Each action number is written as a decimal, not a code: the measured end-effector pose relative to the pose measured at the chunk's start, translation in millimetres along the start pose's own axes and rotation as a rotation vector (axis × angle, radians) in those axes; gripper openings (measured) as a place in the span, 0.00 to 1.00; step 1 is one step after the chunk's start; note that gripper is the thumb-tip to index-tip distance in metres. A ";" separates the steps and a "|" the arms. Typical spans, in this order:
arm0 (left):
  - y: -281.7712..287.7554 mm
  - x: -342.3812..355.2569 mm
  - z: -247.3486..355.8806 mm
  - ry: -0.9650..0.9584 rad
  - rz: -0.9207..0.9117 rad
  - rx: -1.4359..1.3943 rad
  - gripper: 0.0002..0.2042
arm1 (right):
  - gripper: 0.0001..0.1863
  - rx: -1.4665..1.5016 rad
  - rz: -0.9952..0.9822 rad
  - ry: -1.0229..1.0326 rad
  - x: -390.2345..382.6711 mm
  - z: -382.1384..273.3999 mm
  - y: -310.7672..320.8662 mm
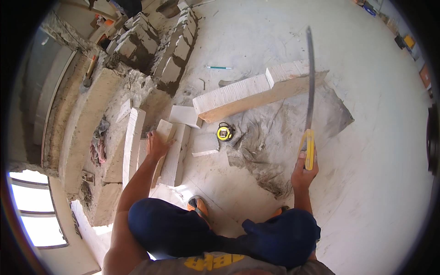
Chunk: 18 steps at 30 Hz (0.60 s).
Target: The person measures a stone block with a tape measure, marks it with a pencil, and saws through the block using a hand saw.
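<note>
while your right hand [303, 174] clenches handsaw [311, 98], its long axis points toward view's top; left hand [158, 146] clasps block [165, 129], palm hidden.

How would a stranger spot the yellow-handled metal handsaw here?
Find the crumpled grey sheet on the pale floor. Toward its right, the person's right hand grips the handsaw. Its long, narrow blade and yellow handle set it apart from the chunky pale blocks.

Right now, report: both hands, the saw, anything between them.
Right hand gripping long curved handsaw with yellow handle, blade pointing away from body. Left hand holding narrow pale rectangular block. Between them: round yellow-and-black tape measure, crumpled grey sheet.
</note>
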State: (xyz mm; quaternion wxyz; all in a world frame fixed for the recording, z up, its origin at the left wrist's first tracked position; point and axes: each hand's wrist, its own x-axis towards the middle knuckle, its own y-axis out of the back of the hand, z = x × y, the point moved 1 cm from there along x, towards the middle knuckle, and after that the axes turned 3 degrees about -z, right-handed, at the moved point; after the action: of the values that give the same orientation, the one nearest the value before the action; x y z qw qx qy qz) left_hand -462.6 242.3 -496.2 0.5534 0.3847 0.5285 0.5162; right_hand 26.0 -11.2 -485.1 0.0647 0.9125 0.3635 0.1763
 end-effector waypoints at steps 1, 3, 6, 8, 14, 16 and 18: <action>-5.2 -1.7 -5.5 -0.017 0.047 -0.020 0.54 | 0.27 -0.051 0.057 -0.003 -4.5 -1.0 2.2; -11.1 -4.0 -5.1 -0.056 0.105 -0.042 0.56 | 0.30 -0.220 0.113 -0.030 -10.3 11.5 8.2; -1.8 -9.7 17.6 -0.150 0.215 -0.011 0.55 | 0.33 -0.386 0.111 -0.192 -22.0 35.1 0.0; -6.5 -1.2 33.7 -0.288 0.349 0.026 0.52 | 0.35 -0.534 0.086 -0.223 -34.5 68.7 0.3; 5.5 -4.2 99.1 -0.555 0.258 0.008 0.47 | 0.42 -0.862 -0.321 -0.001 -53.3 91.3 -32.2; 10.2 1.0 125.3 -0.639 0.234 0.003 0.45 | 0.43 -0.905 -0.377 0.274 -54.6 54.6 -62.7; 10.6 9.6 156.3 -0.696 0.186 -0.036 0.44 | 0.43 -0.639 -0.712 0.359 -39.2 34.3 -102.6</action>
State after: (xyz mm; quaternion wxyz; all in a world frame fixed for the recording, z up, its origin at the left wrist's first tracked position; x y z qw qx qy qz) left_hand -311.7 272.2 -465.0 0.6576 0.5739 0.2620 0.4118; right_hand -53.4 36.9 -552.9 0.3329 0.6221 0.5851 0.3998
